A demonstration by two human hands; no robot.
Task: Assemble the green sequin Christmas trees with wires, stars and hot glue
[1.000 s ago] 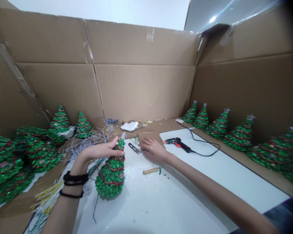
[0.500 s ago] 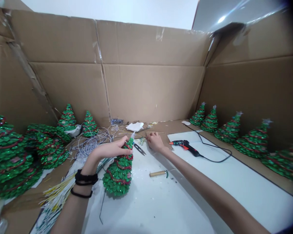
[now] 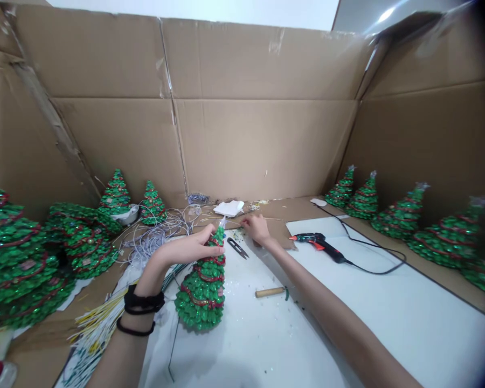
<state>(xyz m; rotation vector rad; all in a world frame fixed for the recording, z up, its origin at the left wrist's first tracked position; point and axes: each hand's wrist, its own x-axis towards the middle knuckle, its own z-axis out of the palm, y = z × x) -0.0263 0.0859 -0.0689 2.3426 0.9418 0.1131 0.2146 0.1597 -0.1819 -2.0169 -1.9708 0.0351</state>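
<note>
My left hand (image 3: 192, 249) grips a green glittery Christmas tree (image 3: 202, 302) just below its top, thumb and fingers on either side. Red garland winds around the tree, which stands upright on the white work surface with a pale star tip (image 3: 223, 221). Farther forward, my right hand (image 3: 257, 228) has its fingers pinched together over the left end of a cardboard piece (image 3: 282, 233); whatever is between the fingertips is too small to make out. Between the hands lie black thread snips (image 3: 237, 248). Closer to me rests a tool with a wooden handle (image 3: 269, 292).
A glue gun (image 3: 318, 243) with a black cord lies at right. More trees line the right (image 3: 396, 215) and left (image 3: 87, 242) sides. Tangled pale wires (image 3: 157, 237) and a bundle of yellow-and-white strips (image 3: 105, 312) sit at left. Cardboard walls (image 3: 258, 145) enclose the back and sides.
The view has shifted slightly. My right hand has moved a little left relative to the cardboard piece and snips, its fingertips now pinched. My left hand still holds the tree.
</note>
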